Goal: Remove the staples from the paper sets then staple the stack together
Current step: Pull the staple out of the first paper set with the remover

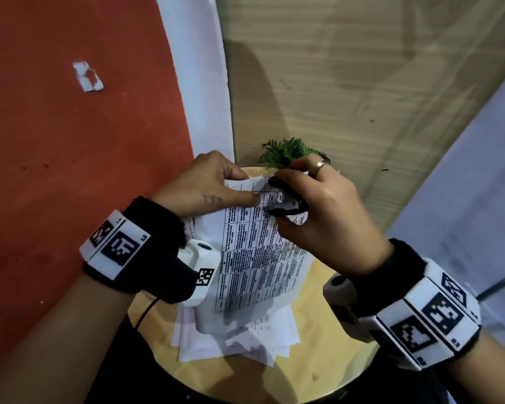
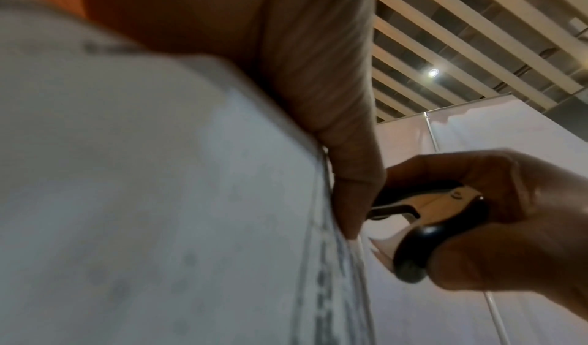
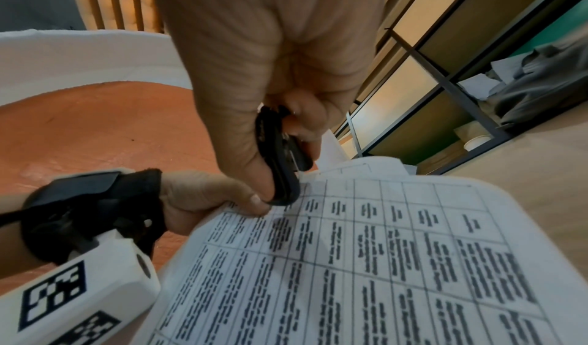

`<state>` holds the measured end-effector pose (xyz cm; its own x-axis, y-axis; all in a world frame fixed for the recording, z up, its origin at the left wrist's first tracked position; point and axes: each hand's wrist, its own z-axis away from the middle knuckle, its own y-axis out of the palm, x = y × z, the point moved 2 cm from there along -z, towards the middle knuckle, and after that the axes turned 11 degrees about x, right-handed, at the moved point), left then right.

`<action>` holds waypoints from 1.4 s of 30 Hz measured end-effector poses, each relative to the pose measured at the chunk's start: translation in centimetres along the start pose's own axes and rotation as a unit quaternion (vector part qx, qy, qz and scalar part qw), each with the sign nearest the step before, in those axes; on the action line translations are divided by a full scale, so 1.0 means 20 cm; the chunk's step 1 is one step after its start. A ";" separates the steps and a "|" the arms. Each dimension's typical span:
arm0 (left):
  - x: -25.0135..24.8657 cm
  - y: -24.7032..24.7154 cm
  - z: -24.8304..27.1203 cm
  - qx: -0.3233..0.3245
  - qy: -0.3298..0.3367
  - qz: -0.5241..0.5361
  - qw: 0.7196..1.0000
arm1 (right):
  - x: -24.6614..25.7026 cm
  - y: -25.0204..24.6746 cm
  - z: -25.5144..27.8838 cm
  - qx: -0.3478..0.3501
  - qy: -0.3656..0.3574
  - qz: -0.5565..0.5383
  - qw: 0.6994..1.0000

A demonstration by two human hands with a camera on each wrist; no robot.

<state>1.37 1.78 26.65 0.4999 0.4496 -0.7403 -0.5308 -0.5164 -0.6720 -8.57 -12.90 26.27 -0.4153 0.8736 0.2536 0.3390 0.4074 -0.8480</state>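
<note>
A printed paper set [image 1: 260, 258] with table text is lifted at its far end above the round wooden table [image 1: 327, 354]. My left hand [image 1: 207, 188] pinches the set's top left corner, thumb on the printed face [image 3: 254, 203]. My right hand [image 1: 318, 208] grips a black staple remover [image 1: 286, 201], whose metal claws [image 2: 410, 214] sit at the paper's top edge [image 2: 337, 224] beside my left thumb [image 2: 353, 187]. In the right wrist view the remover [image 3: 280, 156] touches the sheet [image 3: 381, 249] near the corner. More loose white sheets [image 1: 236, 339] lie flat underneath.
A small green plant [image 1: 289, 153] stands at the table's far edge, just behind my hands. A red wall [image 1: 70, 156] with a white border is to the left, and a wooden panel [image 1: 362, 83] rises behind. A shelf unit [image 3: 461, 86] shows in the right wrist view.
</note>
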 end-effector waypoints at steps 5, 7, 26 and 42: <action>0.00 -0.01 0.01 -0.002 0.006 0.025 1.000 | 0.03 0.03 0.00 0.005 -0.024 -0.009 1.000; 0.00 -0.01 0.01 0.002 0.008 0.039 0.999 | 0.05 0.04 -0.01 0.010 -0.026 -0.008 1.000; -0.05 -0.01 0.03 0.053 -0.005 0.072 0.996 | 0.02 0.06 -0.01 0.011 -0.035 0.006 0.999; -0.05 0.00 0.02 0.071 -0.024 0.091 0.993 | 0.01 0.02 -0.02 0.030 -0.061 0.002 0.998</action>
<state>0.60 1.64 27.44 0.3557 0.3938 -0.8476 -0.7020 -0.4861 -0.5205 -8.17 -12.53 26.13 -0.5147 0.8348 0.1956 0.2906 0.3845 -0.8762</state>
